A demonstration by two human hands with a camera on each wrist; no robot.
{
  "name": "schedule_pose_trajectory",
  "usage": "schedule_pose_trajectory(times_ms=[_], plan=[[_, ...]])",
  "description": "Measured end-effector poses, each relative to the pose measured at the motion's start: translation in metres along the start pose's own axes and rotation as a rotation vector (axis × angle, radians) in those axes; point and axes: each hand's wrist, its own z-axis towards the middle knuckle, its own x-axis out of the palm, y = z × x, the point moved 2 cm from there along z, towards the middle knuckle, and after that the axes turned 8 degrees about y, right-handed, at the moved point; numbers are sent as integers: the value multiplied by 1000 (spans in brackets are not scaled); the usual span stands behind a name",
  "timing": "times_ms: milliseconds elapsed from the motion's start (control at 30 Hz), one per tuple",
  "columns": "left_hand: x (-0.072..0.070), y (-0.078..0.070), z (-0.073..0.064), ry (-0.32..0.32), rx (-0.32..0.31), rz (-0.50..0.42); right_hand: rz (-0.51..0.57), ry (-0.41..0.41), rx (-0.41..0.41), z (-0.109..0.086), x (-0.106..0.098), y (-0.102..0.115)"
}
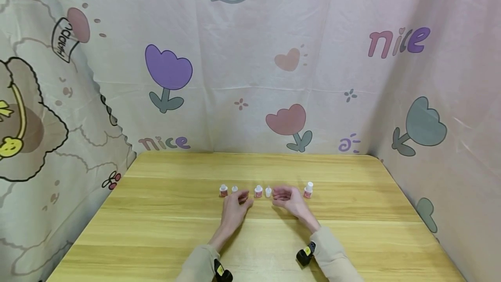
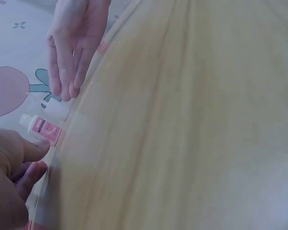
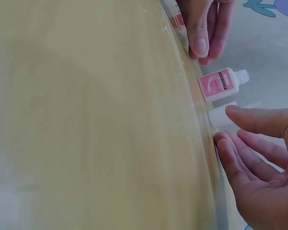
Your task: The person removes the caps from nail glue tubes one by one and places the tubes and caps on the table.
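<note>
In the head view, a small pink-labelled bottle (image 1: 258,192) stands upright between the hands, its short neck bare. Just right of it stands a white cap (image 1: 268,192) with a narrow tip. My right hand (image 1: 290,200) is beside that cap, thumb and fingers apart; in the right wrist view the thumb (image 3: 259,120) overlaps the cap, and I cannot tell whether it touches. My left hand (image 1: 235,210), fingers loosely bent, is in front of another white cap (image 1: 235,189). Left of that cap stands a second pink-labelled bottle (image 1: 223,191). Neither hand visibly holds anything.
A third pink-labelled bottle (image 1: 308,190), with a tall white cap on, stands right of the right hand. All the bottles and caps stand in a row across the wooden table (image 1: 164,212). Printed cloth (image 1: 235,121) hangs behind the table and along its sides.
</note>
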Motion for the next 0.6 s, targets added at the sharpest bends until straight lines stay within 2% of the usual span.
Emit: schedule_pose_trajectory(times_ms=[167,367,500,600], plan=[[-3,-1,-4,7,23,10,-18,69,-16,-9,-5,-1],[-3,-6,-9,27,20,-10,-28,139,-31,-23,-16,-1],[-1,-10,-13,55,12,-35,-52,177,-40,-31,-25,-2],[2,-14,-15,71,36,-41,-55,194,-38,-38,-32,-2]])
